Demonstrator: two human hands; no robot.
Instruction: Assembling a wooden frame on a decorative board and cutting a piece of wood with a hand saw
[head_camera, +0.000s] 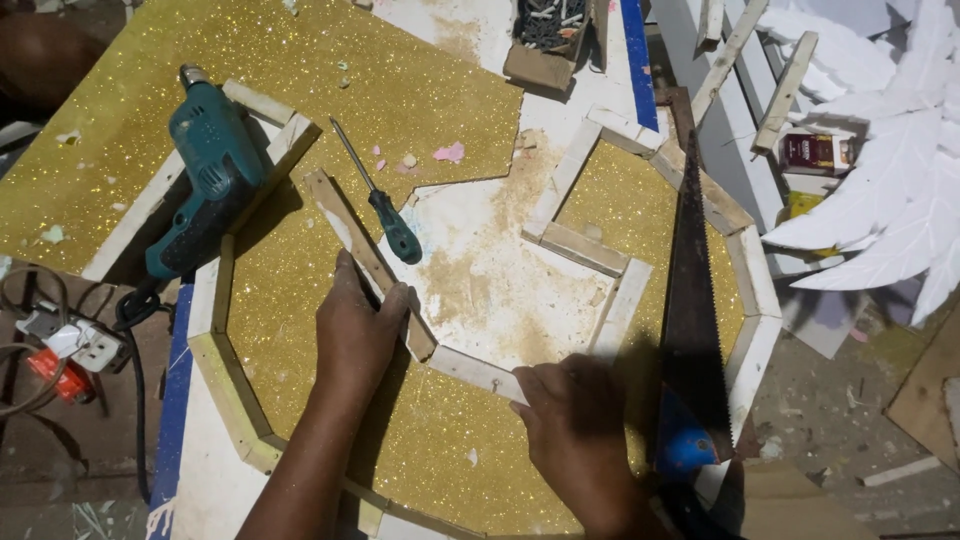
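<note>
Gold glitter board (330, 70): both hands (357, 330) press its wooden frame (470, 368).

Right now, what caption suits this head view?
Two hands, left and right, press wooden strips onto gold glitter sheet, beside drill and saw.

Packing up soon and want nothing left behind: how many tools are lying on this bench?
3. A teal power drill at upper left, a green-handled screwdriver beside it near the centre, and a handsaw with a blue handle at right. Others may be hidden off-frame.
</note>
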